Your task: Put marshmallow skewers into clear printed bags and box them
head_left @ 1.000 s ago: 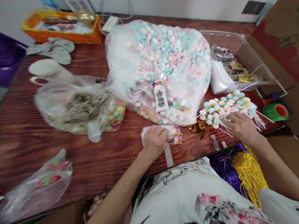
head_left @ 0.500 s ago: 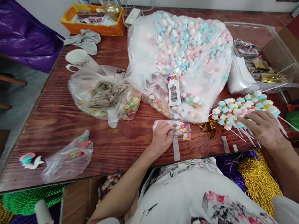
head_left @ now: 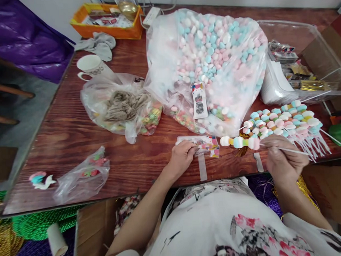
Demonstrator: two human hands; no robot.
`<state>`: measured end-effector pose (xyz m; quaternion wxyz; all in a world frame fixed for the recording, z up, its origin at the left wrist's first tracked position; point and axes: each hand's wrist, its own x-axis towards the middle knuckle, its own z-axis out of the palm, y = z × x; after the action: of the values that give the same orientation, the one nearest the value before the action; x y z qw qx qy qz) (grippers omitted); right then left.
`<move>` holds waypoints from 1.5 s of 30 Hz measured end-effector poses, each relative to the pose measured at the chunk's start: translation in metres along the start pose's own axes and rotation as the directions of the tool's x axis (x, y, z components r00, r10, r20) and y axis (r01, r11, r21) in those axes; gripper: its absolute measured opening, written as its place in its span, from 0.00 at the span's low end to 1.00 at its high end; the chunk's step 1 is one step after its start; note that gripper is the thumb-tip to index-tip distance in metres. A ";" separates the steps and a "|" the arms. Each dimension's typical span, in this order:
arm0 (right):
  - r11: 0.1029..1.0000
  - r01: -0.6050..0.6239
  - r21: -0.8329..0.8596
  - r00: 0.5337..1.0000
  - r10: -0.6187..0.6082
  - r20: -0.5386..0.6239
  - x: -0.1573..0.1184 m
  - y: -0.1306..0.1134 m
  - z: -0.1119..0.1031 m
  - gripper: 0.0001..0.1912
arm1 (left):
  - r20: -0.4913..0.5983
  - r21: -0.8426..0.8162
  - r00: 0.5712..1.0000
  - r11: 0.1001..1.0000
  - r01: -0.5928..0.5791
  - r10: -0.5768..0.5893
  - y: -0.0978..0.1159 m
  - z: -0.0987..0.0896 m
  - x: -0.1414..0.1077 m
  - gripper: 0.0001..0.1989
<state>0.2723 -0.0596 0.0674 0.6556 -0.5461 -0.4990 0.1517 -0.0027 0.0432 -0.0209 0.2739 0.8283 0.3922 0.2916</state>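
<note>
Seen from the head camera, the right hand (head_left: 285, 157) pinches the stick of a marshmallow skewer (head_left: 239, 142), held level just above the wooden table (head_left: 75, 127) beside a pile of finished skewers (head_left: 284, 122). The left hand (head_left: 182, 157) has its fingers closed on a small printed packet (head_left: 204, 143) lying flat on the table. The loaded end looks heavy, so a loose pinch could let it tip and shed pieces.

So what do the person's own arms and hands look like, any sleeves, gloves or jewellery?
Both hands, left hand and right hand, are bare with no gloves. No rings or watch show. The forearms are uncovered; a white floral-print top with pink and dark markings covers the body.
</note>
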 end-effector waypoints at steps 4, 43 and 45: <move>0.973 -0.086 0.214 0.996 0.092 -0.021 -0.016 0.017 0.021 0.05 | -0.034 -0.102 0.995 0.991 0.092 -0.095 -0.005 0.000 0.004 0.06; 0.968 -0.201 0.147 0.975 0.213 -0.069 -0.042 0.045 0.024 0.04 | 0.283 -0.197 0.950 0.977 -0.080 0.135 -0.012 -0.009 0.013 0.12; 1.000 -0.008 0.020 0.999 0.007 0.045 -0.044 0.041 0.020 0.09 | 0.273 -0.206 0.957 0.978 -0.043 0.100 -0.007 -0.010 0.014 0.12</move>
<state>0.2498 -0.0666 0.0087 0.6490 -0.5379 -0.5100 0.1714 -0.0056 0.0611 -0.0150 0.3973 0.8436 0.2879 0.2182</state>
